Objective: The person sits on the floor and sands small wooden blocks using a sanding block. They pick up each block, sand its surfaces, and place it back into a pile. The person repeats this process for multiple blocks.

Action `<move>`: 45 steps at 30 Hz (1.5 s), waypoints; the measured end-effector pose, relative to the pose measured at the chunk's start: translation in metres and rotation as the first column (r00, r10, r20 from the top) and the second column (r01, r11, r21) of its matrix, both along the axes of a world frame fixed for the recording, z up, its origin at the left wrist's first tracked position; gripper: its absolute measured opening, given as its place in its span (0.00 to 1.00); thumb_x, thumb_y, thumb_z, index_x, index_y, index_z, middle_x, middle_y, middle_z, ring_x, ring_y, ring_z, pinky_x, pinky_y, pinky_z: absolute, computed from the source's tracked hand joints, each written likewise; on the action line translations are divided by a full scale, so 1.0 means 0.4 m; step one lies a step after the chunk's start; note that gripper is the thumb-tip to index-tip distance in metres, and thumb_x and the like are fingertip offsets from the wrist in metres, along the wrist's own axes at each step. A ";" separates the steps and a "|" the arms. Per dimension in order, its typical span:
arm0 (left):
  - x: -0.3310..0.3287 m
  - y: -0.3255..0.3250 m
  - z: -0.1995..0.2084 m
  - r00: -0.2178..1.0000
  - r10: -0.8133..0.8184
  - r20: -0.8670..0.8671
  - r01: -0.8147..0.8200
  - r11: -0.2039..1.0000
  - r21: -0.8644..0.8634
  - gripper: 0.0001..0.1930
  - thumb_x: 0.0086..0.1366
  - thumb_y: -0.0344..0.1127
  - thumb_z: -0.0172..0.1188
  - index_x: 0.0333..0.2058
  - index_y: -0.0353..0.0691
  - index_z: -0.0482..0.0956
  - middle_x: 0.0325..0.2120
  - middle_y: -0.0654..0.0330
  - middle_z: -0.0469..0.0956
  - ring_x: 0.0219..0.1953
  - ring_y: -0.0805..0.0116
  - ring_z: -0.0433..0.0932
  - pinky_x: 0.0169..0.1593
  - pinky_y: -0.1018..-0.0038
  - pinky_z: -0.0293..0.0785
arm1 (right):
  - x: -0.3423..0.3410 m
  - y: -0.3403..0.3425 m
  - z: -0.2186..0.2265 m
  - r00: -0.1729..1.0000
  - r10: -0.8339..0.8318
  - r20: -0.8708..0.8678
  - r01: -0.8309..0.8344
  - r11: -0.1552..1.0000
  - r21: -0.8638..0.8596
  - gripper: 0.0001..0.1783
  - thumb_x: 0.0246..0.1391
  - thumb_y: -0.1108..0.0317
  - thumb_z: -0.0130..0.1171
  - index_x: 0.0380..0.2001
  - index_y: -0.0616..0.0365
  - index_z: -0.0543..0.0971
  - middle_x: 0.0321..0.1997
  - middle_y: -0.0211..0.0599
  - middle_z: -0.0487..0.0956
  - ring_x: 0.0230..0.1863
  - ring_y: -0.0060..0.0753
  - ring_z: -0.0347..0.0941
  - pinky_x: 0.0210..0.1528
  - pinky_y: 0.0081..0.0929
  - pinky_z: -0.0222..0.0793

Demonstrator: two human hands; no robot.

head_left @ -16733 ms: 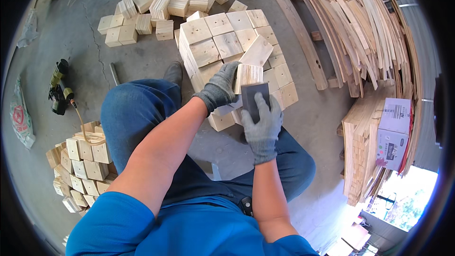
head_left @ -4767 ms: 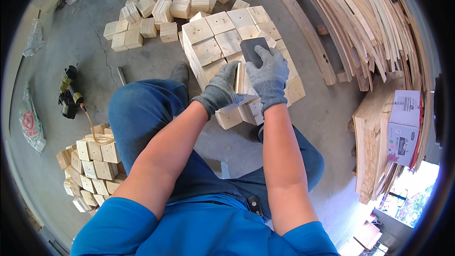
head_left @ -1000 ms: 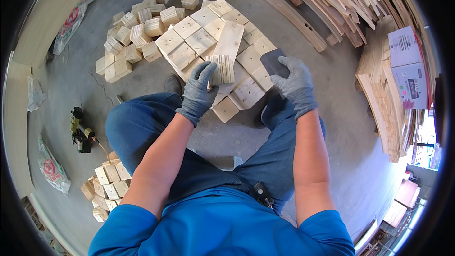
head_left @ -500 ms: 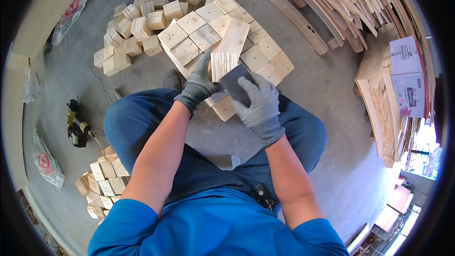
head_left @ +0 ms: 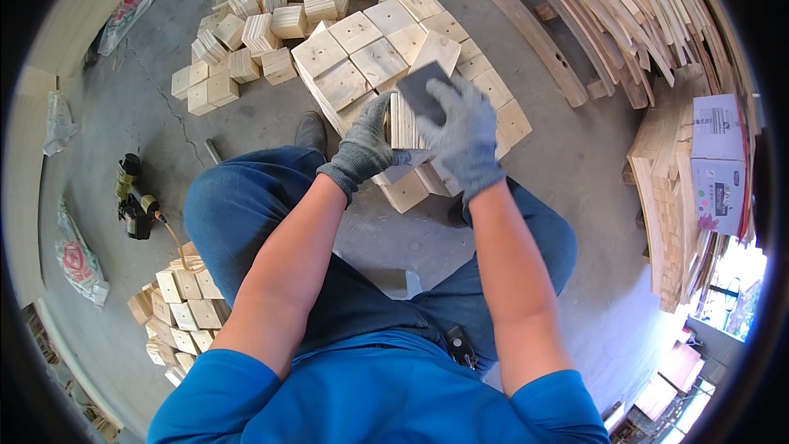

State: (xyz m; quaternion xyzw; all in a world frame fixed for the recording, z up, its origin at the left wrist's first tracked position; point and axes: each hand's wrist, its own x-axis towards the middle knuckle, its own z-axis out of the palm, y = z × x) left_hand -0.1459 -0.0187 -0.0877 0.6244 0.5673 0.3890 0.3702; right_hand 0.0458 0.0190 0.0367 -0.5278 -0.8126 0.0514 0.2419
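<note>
My left hand (head_left: 364,145), in a grey knit glove, grips a wooden block (head_left: 402,123) with a striped, layered edge. In my right hand (head_left: 468,136), also gloved, is a flat dark rectangular sheet like sandpaper (head_left: 422,92). It lies over the top of the block, my fingers pressing on its back; part of the block is hidden. Just beyond, pale square blocks (head_left: 376,62) sit packed together in a raised layer between my feet. A loose flat wood piece (head_left: 437,50) rests on them, partly covered by the dark sheet.
Loose blocks (head_left: 238,37) are heaped at the far left, and more are stacked (head_left: 187,288) by my left knee. A dark power tool with a hose (head_left: 136,201) stands on the left. Long boards (head_left: 608,16), stacked wood (head_left: 656,189) and a carton (head_left: 718,166) line the right.
My right hand and the dark sheet have moved up and slightly right, over the block. The block is turned, now showing a narrower striped side. The view has shifted a little.
</note>
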 end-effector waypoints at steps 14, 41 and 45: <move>0.006 -0.015 0.126 0.802 0.087 0.591 -0.076 0.996 -0.043 0.56 0.41 0.47 0.93 0.65 0.37 0.68 0.59 0.54 0.81 0.60 0.64 0.81 0.65 0.64 0.80 | 0.459 -0.049 0.121 0.870 -0.429 -0.243 0.386 0.899 -0.205 0.36 0.46 0.57 0.82 0.59 0.58 0.85 0.61 0.51 0.84 0.63 0.50 0.80 0.68 0.40 0.74; 0.179 -0.332 0.090 0.541 -0.740 -0.401 0.240 0.592 -0.769 0.54 0.35 0.54 0.84 0.62 0.35 0.75 0.58 0.40 0.77 0.59 0.41 0.81 0.64 0.57 0.79 | 0.608 -0.259 0.121 0.833 -0.488 -0.261 0.462 0.873 -0.157 0.35 0.44 0.63 0.83 0.57 0.60 0.85 0.61 0.49 0.83 0.61 0.49 0.81 0.65 0.39 0.77; 0.194 -0.318 0.049 0.490 -0.808 -0.326 0.251 0.490 -0.835 0.54 0.36 0.54 0.83 0.63 0.36 0.74 0.60 0.40 0.76 0.60 0.41 0.80 0.64 0.57 0.78 | 0.644 -0.262 0.112 0.807 -0.527 -0.265 0.481 0.848 -0.222 0.35 0.44 0.68 0.83 0.59 0.59 0.85 0.62 0.46 0.83 0.61 0.44 0.81 0.66 0.36 0.77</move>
